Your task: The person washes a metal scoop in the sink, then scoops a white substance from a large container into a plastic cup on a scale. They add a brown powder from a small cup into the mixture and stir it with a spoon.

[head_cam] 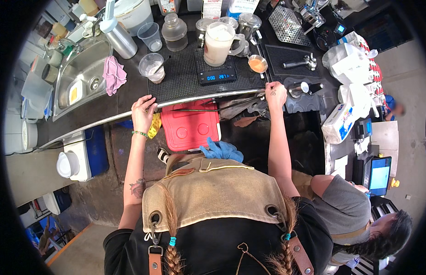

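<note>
My left hand (144,105) rests on the front edge of the dark counter (92,106), its fingers a little apart and nothing held. My right hand (276,94) is curled at the same edge, by the right corner of a black rubber bar mat (182,77); its fingertips are hidden. Between my hands, a digital scale (217,75) with a lit display sits on the mat. On it stands a glass mug (218,48) of pale, frothy drink. A metal cup of orange-brown liquid (257,64) is right of the mug, and a plastic cup with a dark stirrer (152,68) is left.
At the left are a steel sink (86,75), a pink cloth (114,75) and a metal whipped-cream dispenser (118,37). A portafilter (302,63) and a tamper (315,88) lie to the right. Below is a red cooler lid (190,127). A co-worker (343,206) is beside a screen.
</note>
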The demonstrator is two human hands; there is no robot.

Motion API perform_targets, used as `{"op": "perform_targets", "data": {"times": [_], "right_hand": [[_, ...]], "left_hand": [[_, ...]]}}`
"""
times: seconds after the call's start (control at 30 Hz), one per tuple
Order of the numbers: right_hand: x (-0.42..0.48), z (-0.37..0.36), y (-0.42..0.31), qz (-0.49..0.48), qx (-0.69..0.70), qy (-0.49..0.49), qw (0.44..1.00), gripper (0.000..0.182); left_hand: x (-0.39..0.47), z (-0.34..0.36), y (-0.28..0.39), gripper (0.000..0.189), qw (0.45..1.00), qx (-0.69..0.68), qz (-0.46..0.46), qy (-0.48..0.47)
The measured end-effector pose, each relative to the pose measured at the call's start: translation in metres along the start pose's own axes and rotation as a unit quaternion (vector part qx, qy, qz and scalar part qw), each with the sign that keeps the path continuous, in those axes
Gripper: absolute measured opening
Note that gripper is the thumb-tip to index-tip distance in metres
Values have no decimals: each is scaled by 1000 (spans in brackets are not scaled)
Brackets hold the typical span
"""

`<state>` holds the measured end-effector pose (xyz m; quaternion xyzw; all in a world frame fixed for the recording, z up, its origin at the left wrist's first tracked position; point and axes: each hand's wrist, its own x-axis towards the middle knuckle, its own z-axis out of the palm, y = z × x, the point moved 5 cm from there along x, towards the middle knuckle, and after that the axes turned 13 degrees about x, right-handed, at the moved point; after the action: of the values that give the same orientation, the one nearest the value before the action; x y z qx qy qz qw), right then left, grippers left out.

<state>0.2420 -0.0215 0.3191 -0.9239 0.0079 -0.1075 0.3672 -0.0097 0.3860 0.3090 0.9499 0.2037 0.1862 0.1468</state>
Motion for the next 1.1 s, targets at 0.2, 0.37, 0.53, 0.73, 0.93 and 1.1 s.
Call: {"op": "perform_targets", "data": {"times": [0.2,0.37,0.53,0.73,0.93,1.1], "right_hand": [[-1,1,0,-13,-13,-2,1000,18],[0,2,-1,-27,-25,-11,999,19],[0,2,1,-23,-39,-11,999,20],[-1,4,1,-21,-47,-14,999,19],[-2,2,-4,-58,-57,-4,997,20],[-1,2,-2,-46,-59,-11,997,20]], "left_hand": [[0,3,-4,21,999,-36,-23,-1],[-1,3,-4,21,999,-41,-23,2],[0,4,-3,21,999,-37,-26,-3],[0,1,-4,22,999,-40,-24,-3],[0,3,-3,23,1000,2,17,11],[0,-3,2,23,999,38,32,7]]}}
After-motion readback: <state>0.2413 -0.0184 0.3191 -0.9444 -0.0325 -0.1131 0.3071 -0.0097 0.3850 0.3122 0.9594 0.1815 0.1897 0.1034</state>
